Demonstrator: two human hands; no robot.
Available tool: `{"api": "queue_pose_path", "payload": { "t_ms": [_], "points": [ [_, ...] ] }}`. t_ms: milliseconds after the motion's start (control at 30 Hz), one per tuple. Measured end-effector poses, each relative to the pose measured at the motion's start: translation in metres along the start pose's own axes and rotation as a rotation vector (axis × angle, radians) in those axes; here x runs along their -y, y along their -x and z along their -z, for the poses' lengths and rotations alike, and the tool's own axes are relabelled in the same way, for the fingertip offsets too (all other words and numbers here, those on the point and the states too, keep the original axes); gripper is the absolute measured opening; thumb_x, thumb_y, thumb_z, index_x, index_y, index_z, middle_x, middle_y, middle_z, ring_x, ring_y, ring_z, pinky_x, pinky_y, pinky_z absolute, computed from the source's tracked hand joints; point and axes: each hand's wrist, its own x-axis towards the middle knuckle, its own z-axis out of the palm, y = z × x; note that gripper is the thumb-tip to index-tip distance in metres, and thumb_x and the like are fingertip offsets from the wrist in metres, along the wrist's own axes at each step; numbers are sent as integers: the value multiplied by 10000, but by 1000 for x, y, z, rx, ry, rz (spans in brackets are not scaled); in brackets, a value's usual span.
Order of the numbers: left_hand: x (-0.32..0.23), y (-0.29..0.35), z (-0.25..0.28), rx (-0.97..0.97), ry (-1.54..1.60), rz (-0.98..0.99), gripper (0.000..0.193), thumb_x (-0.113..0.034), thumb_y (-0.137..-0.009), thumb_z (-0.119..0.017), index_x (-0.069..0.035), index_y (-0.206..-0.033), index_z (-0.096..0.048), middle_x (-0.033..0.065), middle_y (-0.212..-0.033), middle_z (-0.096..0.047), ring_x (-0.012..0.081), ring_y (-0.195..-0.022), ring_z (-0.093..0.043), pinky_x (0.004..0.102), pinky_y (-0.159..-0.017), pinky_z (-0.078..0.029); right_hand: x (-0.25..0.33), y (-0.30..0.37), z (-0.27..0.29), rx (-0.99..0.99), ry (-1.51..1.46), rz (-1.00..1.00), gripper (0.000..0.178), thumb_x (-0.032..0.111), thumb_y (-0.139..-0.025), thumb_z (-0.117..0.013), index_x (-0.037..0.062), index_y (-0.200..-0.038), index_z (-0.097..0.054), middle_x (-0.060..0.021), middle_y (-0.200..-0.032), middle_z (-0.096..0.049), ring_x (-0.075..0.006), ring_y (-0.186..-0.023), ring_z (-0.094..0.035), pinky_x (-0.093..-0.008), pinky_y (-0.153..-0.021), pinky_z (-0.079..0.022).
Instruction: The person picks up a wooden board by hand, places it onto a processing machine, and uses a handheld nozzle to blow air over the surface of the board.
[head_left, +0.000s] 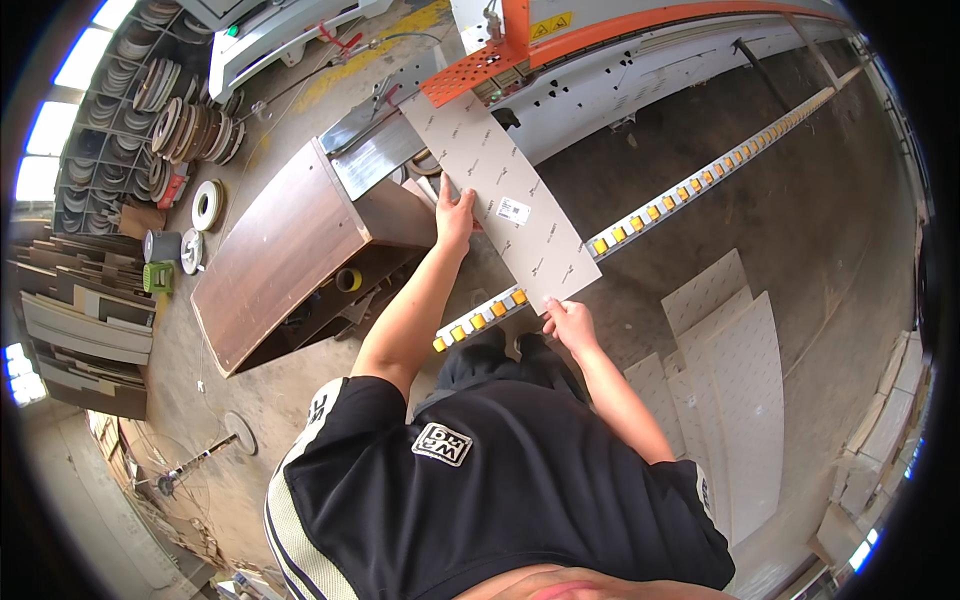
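A long, narrow light-grey board [515,175] printed with small dark marks slants away from me, with a white label [514,211] on top. Its far end lies under the orange perforated plate of a machine [475,72]. My left hand [456,212] holds the board's left edge, thumb on top and index finger stretched along the side; its other fingers are hidden. At the near end, my right hand [571,325] pinches the edge between thumb and fingers. Beneath the board runs a rail with yellow rollers [637,222].
To the left stands a brown wood-grain cabinet or table [290,255], with a roll of yellow tape [349,280] inside. More grey boards [735,370] lie on the floor at right. Edge-band coils [185,130] fill racks at far left, above stacked panels [85,325]. A green crate [158,277] sits nearby.
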Motion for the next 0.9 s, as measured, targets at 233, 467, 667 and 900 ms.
{"api": "queue_pose_path", "payload": {
  "t_ms": [233, 467, 667, 900],
  "points": [
    [-9, -15, -59, 35, 92, 17, 770, -117, -1029, -577, -251, -1657, -153, 88, -1013, -708, 171, -641, -682, 382, -542, -612, 13, -16, 43, -160, -63, 4, 491, 411, -991, -673, -1, -723, -678, -56, -569, -658, -85, -470, -571, -260, -472, -440],
    [-18, -41, -140, 91, 108, 63, 783, -133, -1029, -587, -302, -1656, -148, 93, -942, -711, 215, -634, -704, 400, -577, -615, 31, -46, 109, -326, -77, 62, 464, 401, -981, -688, 23, -713, -665, -30, -551, -614, -71, -472, -543, -235, -462, -405],
    [-13, -65, -193, 191, 66, 77, 764, -139, -1017, -606, -325, -1620, -177, 115, -1052, -639, 267, -720, -693, 451, -657, -642, 37, -66, 158, -427, 41, 142, 473, 484, -975, -647, 58, -782, -716, -41, -596, -665, -154, -548, -663, -314, -560, -497],
    [4, -32, -197, 542, -499, 68, 619, -255, -1051, -554, -65, -1587, -309, 159, -1366, -621, 289, -1136, -661, 400, -922, -550, -60, -69, 140, -547, -376, 257, 398, 472, -1000, -599, 90, -1018, -707, -31, -852, -750, -203, -821, -703, -364, -760, -527]
  ]
}}
